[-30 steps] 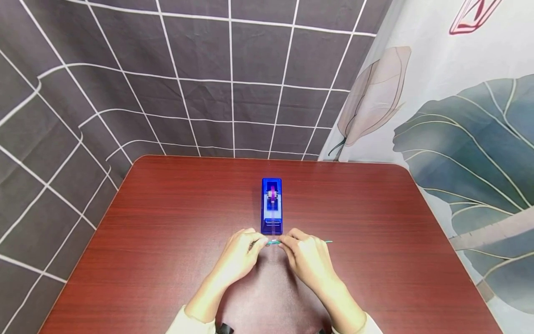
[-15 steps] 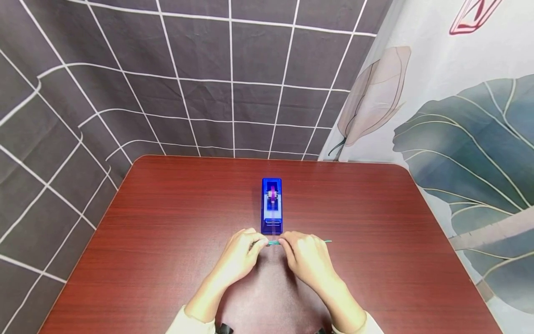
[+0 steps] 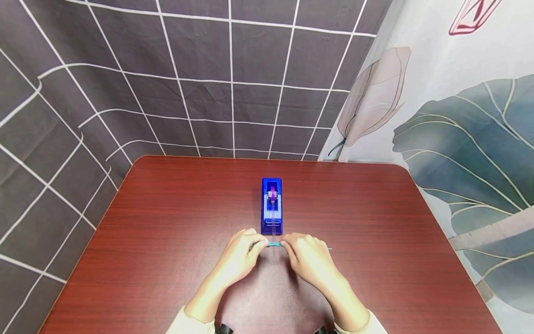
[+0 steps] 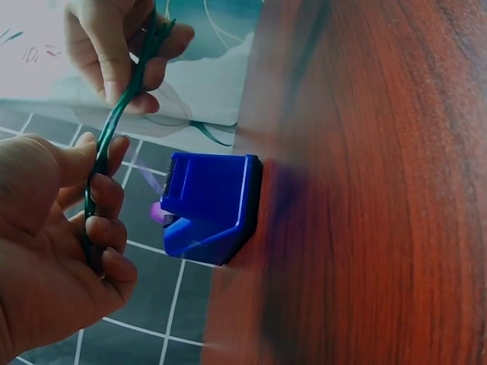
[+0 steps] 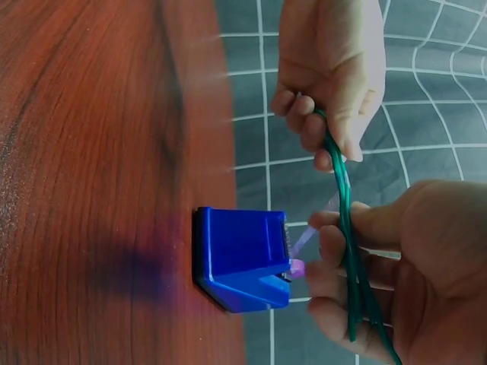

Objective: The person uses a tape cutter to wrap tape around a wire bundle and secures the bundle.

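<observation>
A bundle of thin green wire-like strands (image 3: pixel 274 244) runs between the two hands, above the table. The left hand (image 3: pixel 239 255) pinches one side of it between thumb and fingers, and the right hand (image 3: pixel 310 260) pinches the other. Loose strand ends spread over the right palm in the right wrist view. Just ahead of the hands stands a blue tape dispenser (image 3: pixel 272 227) with a purple roll core (image 5: pixel 297 268). From its toothed edge, a strip of clear purplish tape (image 5: pixel 304 240) stretches up to the bundle's middle, where the strands look glossy.
The reddish-brown wooden table (image 3: pixel 175 204) carries the dispenser near its centre. Behind it hangs a grey curtain (image 3: pixel 200 51) with white grid lines. A white curtain with large leaf prints (image 3: pixel 463 139) hangs along the right side.
The right hand has shifted slightly right and toward the person, and more green shows between the hands. The bundle's right end sits a little lower. The left hand and dispenser have stayed put.
</observation>
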`<state>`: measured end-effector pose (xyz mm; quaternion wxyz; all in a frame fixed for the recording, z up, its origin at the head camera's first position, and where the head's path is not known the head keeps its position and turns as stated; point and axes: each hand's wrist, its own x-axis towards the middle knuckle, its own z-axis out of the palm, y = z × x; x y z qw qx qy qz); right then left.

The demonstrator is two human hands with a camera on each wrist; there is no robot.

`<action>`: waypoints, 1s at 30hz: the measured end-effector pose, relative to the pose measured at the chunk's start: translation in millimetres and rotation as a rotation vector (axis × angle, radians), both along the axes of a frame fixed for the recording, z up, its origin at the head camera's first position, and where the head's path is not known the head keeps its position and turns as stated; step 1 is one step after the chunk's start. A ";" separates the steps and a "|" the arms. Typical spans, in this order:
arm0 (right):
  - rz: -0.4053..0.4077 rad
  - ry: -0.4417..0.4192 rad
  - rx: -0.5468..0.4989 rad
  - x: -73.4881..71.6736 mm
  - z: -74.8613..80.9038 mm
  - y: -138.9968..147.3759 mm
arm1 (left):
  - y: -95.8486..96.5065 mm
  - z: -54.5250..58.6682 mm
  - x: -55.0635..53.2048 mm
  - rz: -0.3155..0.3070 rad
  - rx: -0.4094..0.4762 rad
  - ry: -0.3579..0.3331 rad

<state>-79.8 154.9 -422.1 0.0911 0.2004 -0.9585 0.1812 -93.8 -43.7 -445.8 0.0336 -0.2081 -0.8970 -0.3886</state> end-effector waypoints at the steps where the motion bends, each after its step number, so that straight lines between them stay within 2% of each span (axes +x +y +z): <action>1: 0.004 -0.001 -0.005 0.3 0.5 0.3 | -0.1 -0.2 -0.1 0.000 0.001 0.002; 8: 0.010 -0.015 -0.024 1.0 1.4 1.8 | -1.0 -0.3 -0.7 -0.006 0.030 0.001; 20: 0.022 0.097 -0.068 0.2 -1.9 2.6 | -2.4 2.6 -0.9 -0.022 0.069 0.000; 30: 0.002 0.148 -0.087 -0.8 -6.9 2.6 | -3.8 0.2 -2.1 -0.018 0.082 0.011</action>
